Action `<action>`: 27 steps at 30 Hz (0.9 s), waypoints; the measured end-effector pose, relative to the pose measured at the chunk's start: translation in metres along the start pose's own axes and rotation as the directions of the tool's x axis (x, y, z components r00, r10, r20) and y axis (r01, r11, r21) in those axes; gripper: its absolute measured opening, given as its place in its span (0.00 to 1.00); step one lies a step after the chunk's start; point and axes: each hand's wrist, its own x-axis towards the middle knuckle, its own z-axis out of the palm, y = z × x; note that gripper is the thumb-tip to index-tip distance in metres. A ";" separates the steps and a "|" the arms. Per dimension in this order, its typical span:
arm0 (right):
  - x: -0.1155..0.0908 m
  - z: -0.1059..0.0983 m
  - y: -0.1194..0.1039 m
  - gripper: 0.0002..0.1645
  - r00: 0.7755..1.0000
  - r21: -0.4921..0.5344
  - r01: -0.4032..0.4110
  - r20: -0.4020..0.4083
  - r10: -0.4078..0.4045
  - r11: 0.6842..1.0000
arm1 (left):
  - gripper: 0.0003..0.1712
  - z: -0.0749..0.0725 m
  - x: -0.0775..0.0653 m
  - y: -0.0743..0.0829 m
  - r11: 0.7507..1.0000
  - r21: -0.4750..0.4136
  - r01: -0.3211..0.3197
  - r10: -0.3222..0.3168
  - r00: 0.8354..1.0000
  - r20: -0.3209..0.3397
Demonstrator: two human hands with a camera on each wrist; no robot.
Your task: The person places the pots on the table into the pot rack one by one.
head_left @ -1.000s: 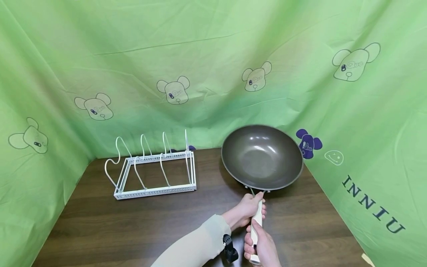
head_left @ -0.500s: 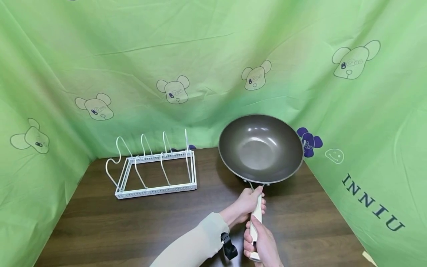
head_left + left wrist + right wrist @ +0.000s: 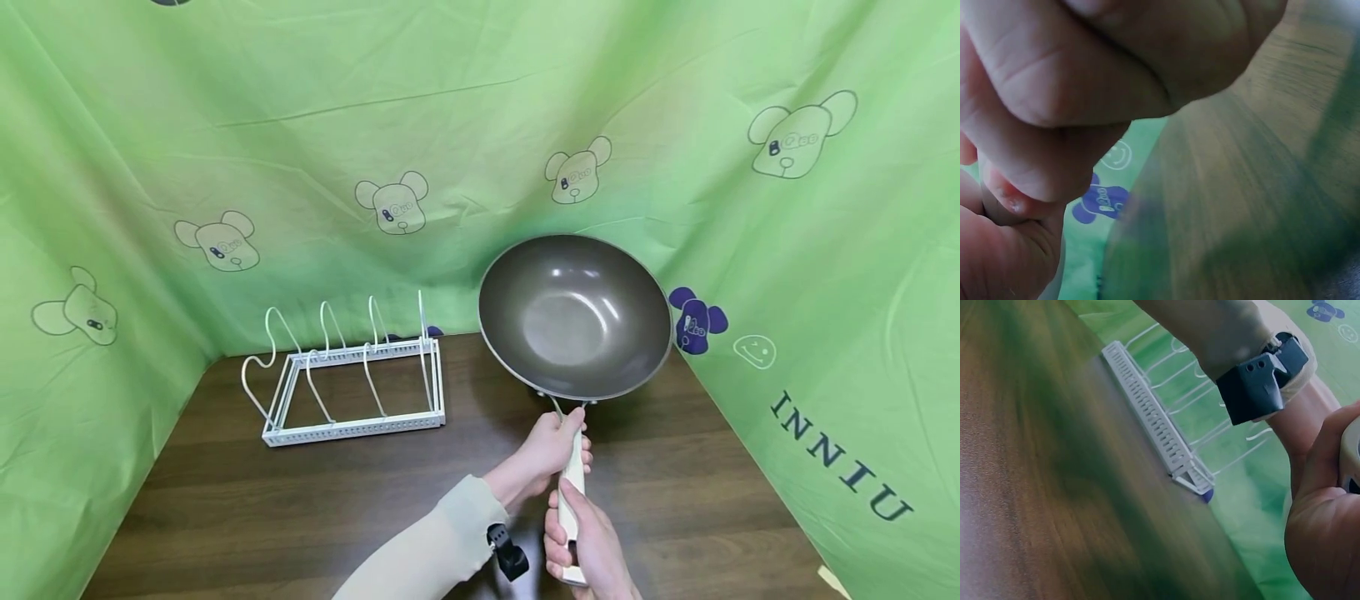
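A dark grey-brown wok (image 3: 573, 321) with a cream handle (image 3: 569, 517) is held over the right part of the table, its inside tilted toward the head camera. My left hand (image 3: 551, 446) grips the handle near the pan, thumb along the top. Behind it, my right hand (image 3: 588, 542) wraps round the handle's rear end. In the left wrist view the curled fingers (image 3: 1066, 94) fill the upper left. The right wrist view shows the right hand (image 3: 1329, 531) at the right edge, round the handle's end.
A white rack (image 3: 352, 427) with several upright wire loops stands at the left back of the brown wooden table (image 3: 315, 517). Green printed cloth (image 3: 465, 100) hangs behind and at both sides. A black wrist device (image 3: 507, 552) sits on the left wrist.
The wok has risen and shifted slightly left, with its far rim tipping up. Both hands have moved with it, keeping their grip on the handle. The rack stays in place.
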 end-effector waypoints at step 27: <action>0.012 0.015 0.005 0.19 0.889 0.134 0.036 0.449 -0.093 0.990 | 0.17 -0.034 -0.031 0.038 0.990 0.121 -0.077 0.088 0.993 -0.085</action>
